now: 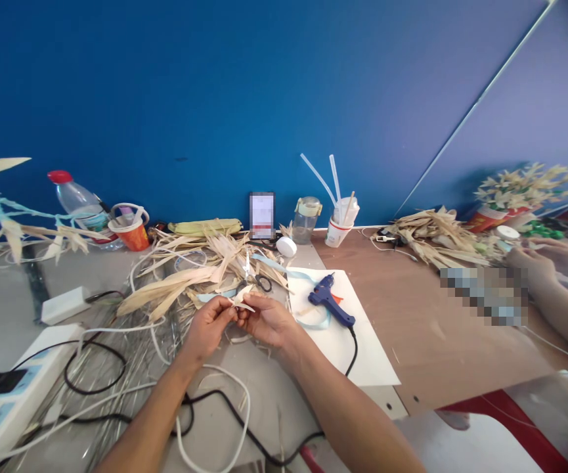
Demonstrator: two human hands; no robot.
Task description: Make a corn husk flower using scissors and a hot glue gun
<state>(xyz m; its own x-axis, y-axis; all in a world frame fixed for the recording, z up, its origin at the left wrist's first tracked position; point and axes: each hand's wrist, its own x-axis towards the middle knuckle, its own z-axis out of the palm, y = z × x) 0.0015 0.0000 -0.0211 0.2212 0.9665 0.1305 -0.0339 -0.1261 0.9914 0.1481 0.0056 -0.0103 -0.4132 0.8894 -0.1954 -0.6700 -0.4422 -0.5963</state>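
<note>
Your one camera rides on your head, looking forward and down between your two bare forearms [357,414], which rise from the bottom edge. Your left hand [209,325] and right hand [266,320] sit near and just below the middle of the view. Ahead, you squarely face a smooth blue wall [190,98] filling the upper part. The view is wide, reaching from a long white plastic power strip [42,355] at your left to a co-worker's bare hands [530,266] at the far right.

bright | edges stretched | corner dark (top right) | patches pixelated
</note>
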